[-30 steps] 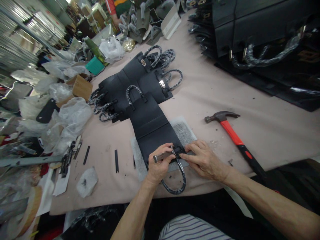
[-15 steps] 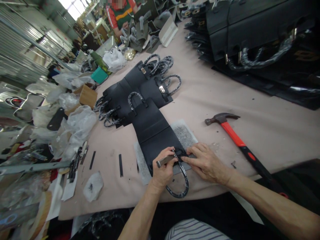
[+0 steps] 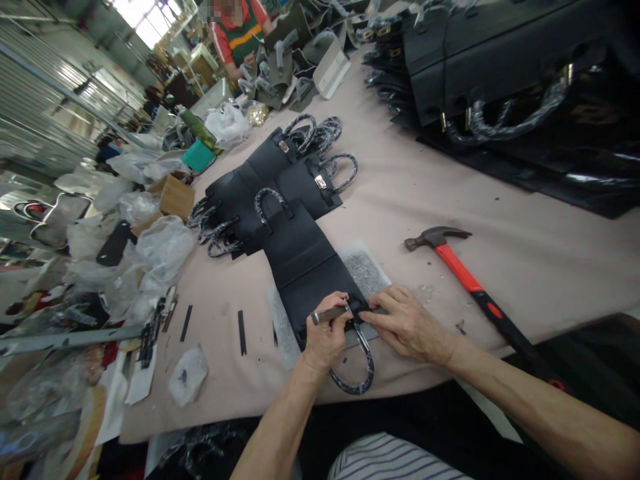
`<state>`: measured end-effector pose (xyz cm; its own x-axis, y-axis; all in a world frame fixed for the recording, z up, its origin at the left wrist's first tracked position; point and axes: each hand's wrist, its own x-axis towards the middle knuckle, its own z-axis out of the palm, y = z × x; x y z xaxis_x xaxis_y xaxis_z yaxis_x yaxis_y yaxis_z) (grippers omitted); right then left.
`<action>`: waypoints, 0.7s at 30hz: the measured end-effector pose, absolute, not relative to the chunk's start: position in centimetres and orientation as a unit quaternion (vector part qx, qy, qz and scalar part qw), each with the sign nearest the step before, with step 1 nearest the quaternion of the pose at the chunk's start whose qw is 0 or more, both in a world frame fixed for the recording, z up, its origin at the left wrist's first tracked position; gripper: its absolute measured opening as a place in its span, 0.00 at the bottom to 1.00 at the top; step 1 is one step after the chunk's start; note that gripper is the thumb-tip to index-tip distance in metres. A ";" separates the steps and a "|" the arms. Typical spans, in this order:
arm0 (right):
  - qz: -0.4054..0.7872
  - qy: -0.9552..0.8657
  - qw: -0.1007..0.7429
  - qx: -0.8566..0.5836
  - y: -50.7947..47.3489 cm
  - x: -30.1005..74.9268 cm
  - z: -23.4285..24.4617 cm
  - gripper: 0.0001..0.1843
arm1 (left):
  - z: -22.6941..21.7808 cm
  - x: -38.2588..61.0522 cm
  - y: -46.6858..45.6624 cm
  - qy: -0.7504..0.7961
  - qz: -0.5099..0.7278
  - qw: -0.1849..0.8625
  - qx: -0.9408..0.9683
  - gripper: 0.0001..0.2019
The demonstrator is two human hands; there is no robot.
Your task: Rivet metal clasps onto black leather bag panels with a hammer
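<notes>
A black bag panel point(image 3: 305, 250) lies flat on a speckled slab point(image 3: 365, 267), with a plastic-wrapped handle point(image 3: 369, 373) looping off its near end. My left hand point(image 3: 325, 340) is closed around a short metal rod point(image 3: 327, 315), a punch by its look, held slantwise above the handle's base. Its working tip is hidden among the fingers. On the other side of that base, my right hand point(image 3: 407, 327) pinches the panel's near edge, thumb and fingers together. To the right rests a claw hammer point(image 3: 463, 270) with a red and black grip, touched by neither hand.
More black bag panels point(image 3: 240, 193) with wrapped handles lie beyond, and a tall stack of them point(image 3: 480, 73) stands back right. Dark strips point(image 3: 242, 332) and a small plastic bag point(image 3: 188, 375) are at left. Plastic wrapping point(image 3: 165, 250) clutters the left edge. A person point(image 3: 243, 40) is across the table.
The view has shifted slightly, so the hammer and the stack sit a little further left. Both hands keep nearly the same place and grip at the handle's base.
</notes>
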<state>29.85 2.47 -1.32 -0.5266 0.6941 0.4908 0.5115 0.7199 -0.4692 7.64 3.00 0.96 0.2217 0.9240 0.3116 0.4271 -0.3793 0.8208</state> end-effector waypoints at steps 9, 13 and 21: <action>0.088 -0.807 0.372 -0.451 1.2 31.8 -0.1 0.17 | 1.5 8.7 3.4 0.472 0.410 0.314 0.714 0.08; -0.021 -0.719 0.270 -0.640 0.0 36.2 -0.2 0.19 | 1.3 8.8 3.3 0.473 0.427 0.341 0.691 0.08; 0.318 -0.526 0.139 -0.777 0.8 40.1 1.0 0.12 | 1.3 8.7 3.3 0.493 0.400 0.359 0.684 0.07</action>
<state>40.05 0.82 1.04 0.2457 0.9046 -0.3483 0.7286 -0.4093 -0.5493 8.66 3.28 1.26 0.1927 0.9619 0.1937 0.3871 -0.2559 0.8858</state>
